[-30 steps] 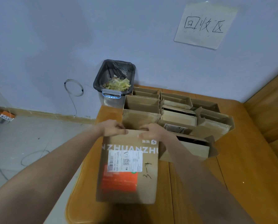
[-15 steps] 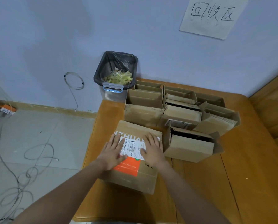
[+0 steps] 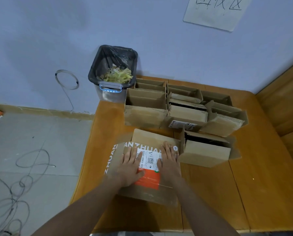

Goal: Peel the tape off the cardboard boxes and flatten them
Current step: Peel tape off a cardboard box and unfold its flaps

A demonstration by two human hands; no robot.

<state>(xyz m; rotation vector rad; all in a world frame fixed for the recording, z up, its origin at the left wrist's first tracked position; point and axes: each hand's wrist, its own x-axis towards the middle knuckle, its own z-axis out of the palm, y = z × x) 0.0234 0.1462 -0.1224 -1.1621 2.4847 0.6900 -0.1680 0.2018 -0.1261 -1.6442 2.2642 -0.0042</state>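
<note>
A brown cardboard box (image 3: 147,193) with white lettering, a white shipping label and an orange patch lies nearly flat on the wooden table (image 3: 261,193). My left hand (image 3: 130,165) presses palm-down on its left half, fingers spread. My right hand (image 3: 168,159) presses palm-down on its right half, partly over the label. Neither hand grips anything. Right of it stands an open box (image 3: 205,152) lying on its side. Behind it are several more opened boxes (image 3: 145,108) packed together.
A bin (image 3: 113,74) lined with a black bag holds yellowish tape scraps at the table's far left corner. A paper sign (image 3: 215,12) hangs on the wall. Loose cables (image 3: 23,176) lie on the grey floor left of the table. Wooden panelling (image 3: 285,99) borders the right.
The box went from being held upright by its top edge to lying on the table. Both hands now press down on its face, and it has spread flatter.
</note>
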